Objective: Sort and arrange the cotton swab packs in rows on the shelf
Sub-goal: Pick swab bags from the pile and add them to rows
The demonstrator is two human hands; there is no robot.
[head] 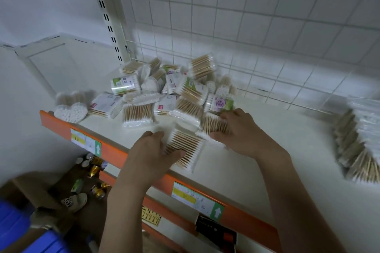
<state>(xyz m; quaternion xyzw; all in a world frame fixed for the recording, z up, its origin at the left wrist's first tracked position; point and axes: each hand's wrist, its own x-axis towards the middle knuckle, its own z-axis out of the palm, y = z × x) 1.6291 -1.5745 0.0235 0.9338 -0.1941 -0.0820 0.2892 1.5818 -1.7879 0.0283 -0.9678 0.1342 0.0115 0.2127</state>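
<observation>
Left hand [153, 150] around flat clear swab pack [183, 146]

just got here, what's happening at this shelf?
A person is sorting cotton swab packs on a white shelf with an orange front edge. The left hand grips a flat pack of wooden-stick swabs near the front edge; the right hand holds another pack at the edge of a jumbled pile toward the back left. A tidy row of packs already stands at the right.
</observation>
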